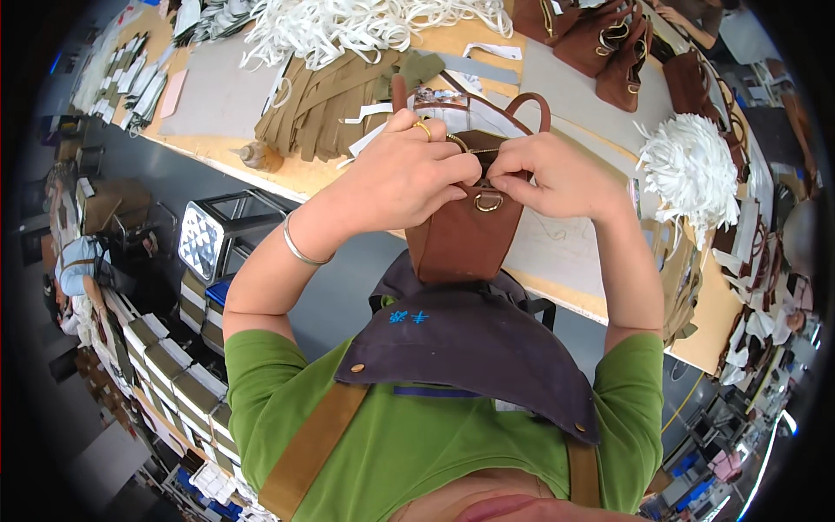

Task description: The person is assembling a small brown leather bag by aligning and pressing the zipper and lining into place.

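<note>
A brown handbag (461, 239) stands end-on at the table's near edge, in front of my apron. Its top is partly unzipped, with a gold-toothed zip (456, 141) along the opening and two brown handles above. A gold D-ring (488, 203) hangs at the near end. My left hand (404, 174), with a ring and a bangle, has its fingers curled closed over the left rim of the opening. From the right, my right hand (552, 174) pinches at the near end of the zip. The fingertips of both hands nearly meet there, and what lies between them is mostly hidden.
Olive fabric strips (317, 104) and a heap of white strips (339, 30) lie beyond the bag. Further brown handbags (600, 48) stand at the back right, near a white strip bundle (691, 170). A metal-framed stool (226, 230) is left of the table.
</note>
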Motion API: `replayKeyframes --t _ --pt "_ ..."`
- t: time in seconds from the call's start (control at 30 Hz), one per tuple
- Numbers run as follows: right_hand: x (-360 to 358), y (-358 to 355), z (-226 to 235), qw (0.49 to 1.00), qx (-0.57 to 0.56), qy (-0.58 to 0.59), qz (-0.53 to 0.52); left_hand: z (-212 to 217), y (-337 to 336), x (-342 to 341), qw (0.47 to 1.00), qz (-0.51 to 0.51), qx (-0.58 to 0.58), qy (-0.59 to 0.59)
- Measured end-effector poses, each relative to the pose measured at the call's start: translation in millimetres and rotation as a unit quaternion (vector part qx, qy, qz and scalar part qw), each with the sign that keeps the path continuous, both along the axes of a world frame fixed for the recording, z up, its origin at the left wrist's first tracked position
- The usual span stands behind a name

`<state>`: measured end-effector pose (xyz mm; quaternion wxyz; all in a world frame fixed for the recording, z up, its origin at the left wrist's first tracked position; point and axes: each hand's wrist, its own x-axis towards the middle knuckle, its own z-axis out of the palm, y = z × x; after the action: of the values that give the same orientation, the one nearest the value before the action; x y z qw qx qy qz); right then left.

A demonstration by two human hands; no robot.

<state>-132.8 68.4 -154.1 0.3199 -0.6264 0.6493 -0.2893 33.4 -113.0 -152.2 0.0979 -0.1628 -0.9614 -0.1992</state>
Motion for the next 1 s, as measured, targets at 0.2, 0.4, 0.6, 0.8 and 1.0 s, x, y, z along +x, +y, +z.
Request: replayKeyframes --t 0.2,0.4,0.6,0.8,1.0 --pt "-2 -13 10 0.996 0.067 0.044 0.032 -3 2 1 0.999 -0.008 0.041 -0.018" --pt "4 -17 6 0.989 0.043 0.141 0.017 -8 0 5 0.995 0.003 0.096 -0.02" --pt "1 -16 13 0.993 0.05 0.096 0.046 -12 -9 8 0.985 0.073 0.141 -0.061" --pt "-8 -11 8 0.998 0.03 0.034 0.048 -19 -8 8 0.985 0.093 0.147 -0.016" --pt "-5 -8 15 0.996 0.068 0.02 0.051 -16 -11 10 0.989 0.08 0.119 -0.041"
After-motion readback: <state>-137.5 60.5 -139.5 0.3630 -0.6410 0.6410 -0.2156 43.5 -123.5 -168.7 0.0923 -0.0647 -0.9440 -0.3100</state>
